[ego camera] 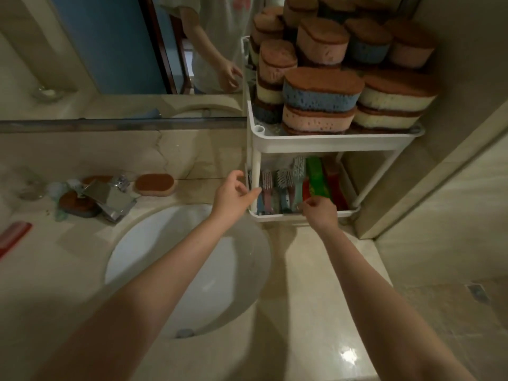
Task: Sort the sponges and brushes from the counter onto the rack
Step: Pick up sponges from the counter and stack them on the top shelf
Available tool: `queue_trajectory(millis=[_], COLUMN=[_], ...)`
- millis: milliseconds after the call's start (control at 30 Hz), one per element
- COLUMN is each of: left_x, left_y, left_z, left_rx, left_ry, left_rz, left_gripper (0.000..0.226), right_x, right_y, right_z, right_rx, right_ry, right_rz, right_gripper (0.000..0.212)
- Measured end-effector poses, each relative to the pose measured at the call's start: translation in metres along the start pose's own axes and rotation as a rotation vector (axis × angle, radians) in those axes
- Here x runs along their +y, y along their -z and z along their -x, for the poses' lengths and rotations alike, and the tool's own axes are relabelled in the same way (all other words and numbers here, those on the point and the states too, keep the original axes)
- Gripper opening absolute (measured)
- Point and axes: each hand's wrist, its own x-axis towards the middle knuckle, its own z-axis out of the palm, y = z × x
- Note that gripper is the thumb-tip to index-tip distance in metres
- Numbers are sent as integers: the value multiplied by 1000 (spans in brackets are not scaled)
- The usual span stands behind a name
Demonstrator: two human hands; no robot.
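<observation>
Both my hands were at the lower shelf of the white rack (324,145), which stood on the counter (316,270) to the right of the sink (176,270). My left hand (233,196) hung just beside the rack's front-left post, fingers loosely curled and holding nothing that I could see. My right hand (319,213) was at the shelf's front rim with its fingertips pinched together near the brush handles; whether that grip had closed on a handle I could not tell.

The brushes (280,185) lay side by side in the lower shelf, long axes running front to back, bristle heads toward the wall. The upper shelf was piled with sponges (321,92).

What remained lay to the left: one sponge on the counter (155,184) behind the sink, well apart from the rack, its long axis running left to right, with darker ones by the tap (110,199) and a red comb-like item (13,237) at the far edge. My left hand was the nearer one, so I judged the next reach was its job.

I could read no writing or brand anywhere; the green pack (317,177) in the shelf was too blurred.
</observation>
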Motion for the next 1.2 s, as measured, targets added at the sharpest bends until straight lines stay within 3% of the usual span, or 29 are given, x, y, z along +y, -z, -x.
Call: queue_trajectory(millis=[233, 367, 467, 667, 867, 1033, 1133, 1200], left_x=[8, 7, 4, 4, -25, -71, -101, -119], left_y=[-7, -7, -8, -7, 4, 39, 77, 106], left_z=[-15, -13, -12, -12, -8, 0, 5, 10], left_rx=[-4, 17, 11, -11, -69, -63, -17, 26], left_ry=[14, 5, -5, 10, 128, 247, 271, 298], left_rz=[-52, -60, -51, -49, -14, 38, 48, 80], left_gripper=[23, 24, 21, 31, 36, 9, 2, 9], right_x=[-13, -8, -7, -4, -10, -39, -62, -83], right_y=[-2, -4, -9, -18, -24, -51, -80, -101], right_z=[-43, -45, -44, -37, -3, 37, 51, 60], right_rx=[-83, -119, -114, 5, 141, -117, -226, -278], right_ry=[-141, -156, -124, -17, 214, 320, 357, 375], right_rz=[248, 348, 433, 558, 301, 137, 105, 92], right_gripper=[23, 13, 19, 20, 18, 13, 10, 12])
